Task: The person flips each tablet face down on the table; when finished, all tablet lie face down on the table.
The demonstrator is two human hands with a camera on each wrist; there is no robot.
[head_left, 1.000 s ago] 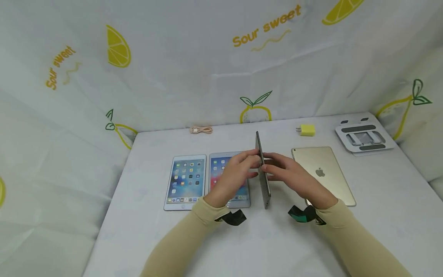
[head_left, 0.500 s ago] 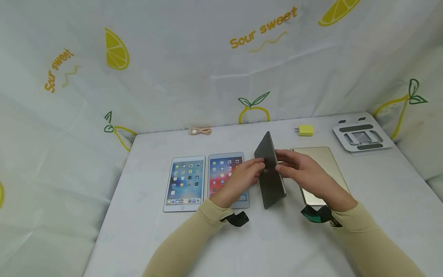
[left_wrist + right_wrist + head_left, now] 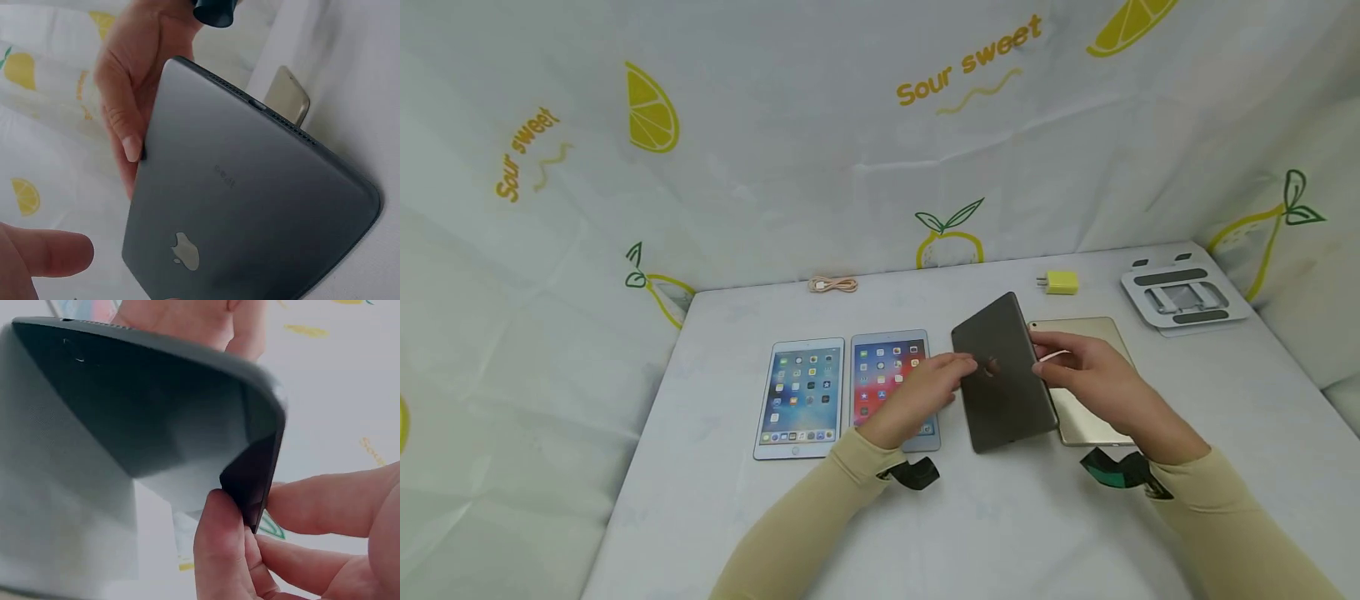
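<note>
A dark grey tablet [image 3: 1011, 408] stands tilted, its left lower corner at the table, with its back and apple logo facing my left hand. My right hand [image 3: 1101, 383] pinches its right edge; in the right wrist view the thumb [image 3: 219, 544] lies on the glossy dark screen side. The fingers of my left hand [image 3: 917, 392] reach to the tablet's back near the logo, and the left thumb [image 3: 53, 253] is held apart from it. Partly behind the dark tablet lies a gold tablet [image 3: 1086, 421], back up.
Two white tablets with lit screens, one blue [image 3: 801, 396] and one red and blue [image 3: 880, 367], lie at left. Along the back are a coiled cable [image 3: 833, 284], a yellow charger plug [image 3: 1062, 282] and a folded white stand [image 3: 1183, 293].
The dark tablet has leaned from edge-on to tilted rightward, showing its back. My right hand has moved right with its edge; my left fingers stay near its back.
</note>
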